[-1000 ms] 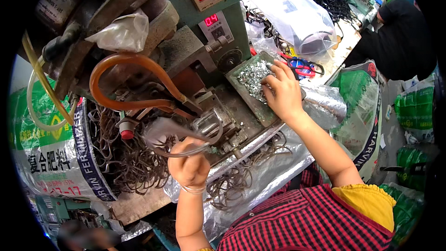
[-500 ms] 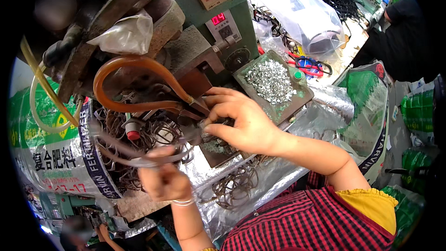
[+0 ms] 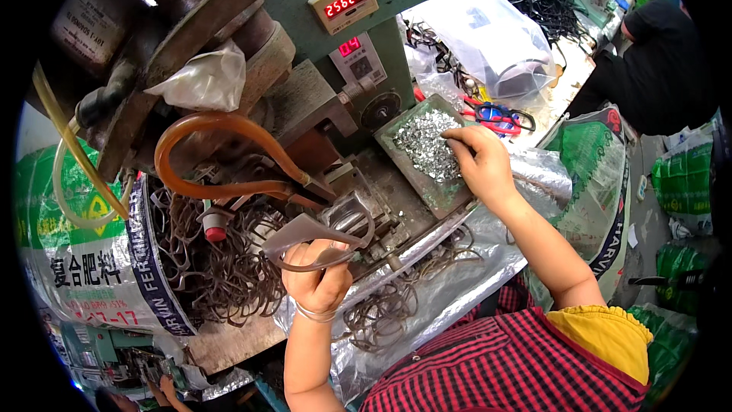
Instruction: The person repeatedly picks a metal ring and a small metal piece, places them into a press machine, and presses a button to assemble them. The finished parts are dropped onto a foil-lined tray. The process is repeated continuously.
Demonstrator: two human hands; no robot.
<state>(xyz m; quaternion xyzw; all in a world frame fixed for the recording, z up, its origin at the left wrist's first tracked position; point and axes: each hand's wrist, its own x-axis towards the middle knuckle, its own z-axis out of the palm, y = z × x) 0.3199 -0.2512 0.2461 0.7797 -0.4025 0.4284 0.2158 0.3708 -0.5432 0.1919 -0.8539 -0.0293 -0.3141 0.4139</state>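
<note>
My left hand (image 3: 316, 275) is closed around a dark grey, translucent curved band (image 3: 293, 233). The band's loop reaches over the metal work area (image 3: 389, 198) of a green press. Over at the square tray (image 3: 438, 202), my right hand (image 3: 488, 164) has its fingers curled down onto a heap of small shiny metal pieces (image 3: 423, 141). Its fingertips are drawn together at the heap's edge; any piece between them is too small to make out. Orange-brown tongs (image 3: 229, 118) rest with their tips beside the work area, touched by neither hand.
Many dark bands (image 3: 221, 259) lie heaped left of the press, beside a green and white sack (image 3: 69, 252). More bands (image 3: 385, 313) rest on silvery sheeting along the front edge. Red-handled scissors (image 3: 496, 118) and a clear plastic bag (image 3: 496, 46) are behind the tray. Another person (image 3: 656, 69) sits far right.
My right hand has moved from the press and tong tips to the metal pieces in the tray. My left hand has shifted right and up, bringing the band nearer the work area.
</note>
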